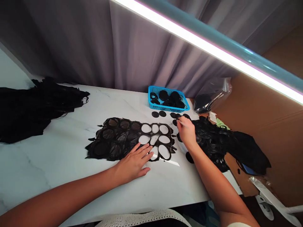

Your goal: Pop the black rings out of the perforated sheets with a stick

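A black sheet [121, 136] lies on the white table, with rows of round cut shapes in it. On its right side several rounds are open and show white through them; on the left they look dark and filled. My left hand [136, 159] rests flat on the sheet's lower edge, fingers spread. Beyond the sheet's right end, my right hand [187, 130] is closed in a pinch over loose black discs [175, 122]. Something thin and pale shows at its fingers, too small to name. Two more black discs [158, 114] lie to the left of that hand.
A blue basket [169, 109] of black round pieces stands at the back. A clear plastic bag [211, 94] and a heap of black cut material [213, 143] are on the right. More black fabric [30, 108] lies far left. A bright tube lamp [203, 42] crosses overhead.
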`<state>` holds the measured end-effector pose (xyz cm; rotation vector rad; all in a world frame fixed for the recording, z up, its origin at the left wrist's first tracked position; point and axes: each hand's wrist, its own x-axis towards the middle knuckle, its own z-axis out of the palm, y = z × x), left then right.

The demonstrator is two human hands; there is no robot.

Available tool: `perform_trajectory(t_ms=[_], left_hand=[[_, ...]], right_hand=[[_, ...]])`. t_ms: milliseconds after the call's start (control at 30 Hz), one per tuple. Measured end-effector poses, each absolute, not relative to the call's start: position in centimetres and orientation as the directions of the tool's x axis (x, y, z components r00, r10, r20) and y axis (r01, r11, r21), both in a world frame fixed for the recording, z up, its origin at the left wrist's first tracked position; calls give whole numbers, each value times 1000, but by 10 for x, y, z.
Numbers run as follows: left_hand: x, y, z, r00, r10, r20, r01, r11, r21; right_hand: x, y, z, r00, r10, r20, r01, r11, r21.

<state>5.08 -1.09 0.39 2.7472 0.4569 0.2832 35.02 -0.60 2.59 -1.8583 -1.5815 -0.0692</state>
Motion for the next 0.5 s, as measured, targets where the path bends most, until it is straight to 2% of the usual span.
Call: perform_trajectory(t_ms=[100,133,200,267,367,500], left_hand=[[51,-8,10,941,323,104,255,-876,410],[53,-7,12,945,312,98,241,-868,435],[56,-6,17,956,277,94,195,-844,500],[57,-5,24,968,231,98,135,-809,573],[51,-5,34,970,211,119,94,-779,621],[30,-5,30,919,363,154,243,-829,503]], right_hand=[[367,9,31,464,833,301,642,-82,-763],[363,12,32,476,853,216,515,-71,-854],[345,14,34,425,903,65,261,-53,-964],[320,15,36,323,946,-41,67,-66,-996],[286,13,37,146,976,-162,-113,-146,-983],[261,2,30,-51,968,-248,-156,-253,-955]])
